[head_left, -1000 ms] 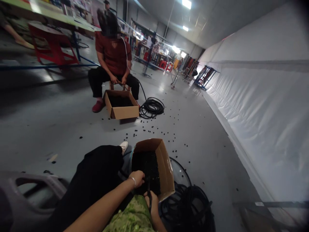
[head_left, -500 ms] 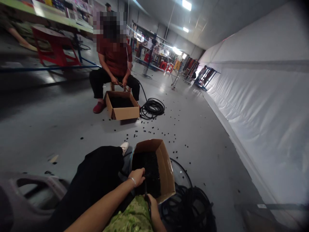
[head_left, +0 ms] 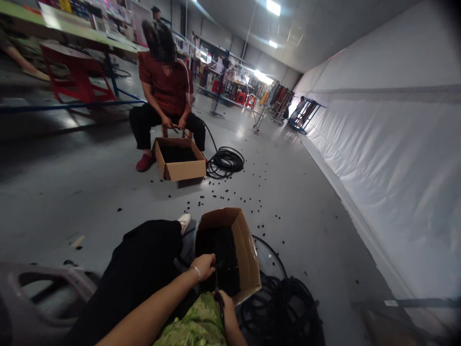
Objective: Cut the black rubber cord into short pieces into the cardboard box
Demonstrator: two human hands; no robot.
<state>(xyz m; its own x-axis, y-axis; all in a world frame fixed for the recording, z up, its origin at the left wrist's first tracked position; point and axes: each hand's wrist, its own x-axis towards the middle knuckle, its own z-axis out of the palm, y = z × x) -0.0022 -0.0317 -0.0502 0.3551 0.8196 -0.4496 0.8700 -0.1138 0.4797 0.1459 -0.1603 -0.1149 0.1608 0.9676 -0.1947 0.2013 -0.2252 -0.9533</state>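
A cardboard box [head_left: 248, 254] stands open between my knees, its bottom covered with small black pieces [head_left: 224, 250]. My left hand [head_left: 204, 265], with a bracelet at the wrist, is closed over the box; a dark end, apparently of black hose, shows at its fingertips. Just below, my right hand [head_left: 227, 305] grips the black handles of scissors [head_left: 216, 283], whose narrow blades point up toward the left fingers. The hose [head_left: 270, 247] runs behind the box, and a large coil [head_left: 284, 307] of it lies on the floor to the right.
Across from me a seated person [head_left: 167, 86] works over another cardboard box [head_left: 185, 170], beside a hose coil [head_left: 226, 161]. Black bits [head_left: 216, 196] dot the floor between us. A grey plastic stool [head_left: 46, 298] is at lower left, a red stool [head_left: 75, 74] under the table, white sheeting [head_left: 389, 144] at right.
The view has shifted slightly. My left hand has dropped a little toward the scissors, and the blades show a bit more clearly. The person opposite has moved their head slightly.
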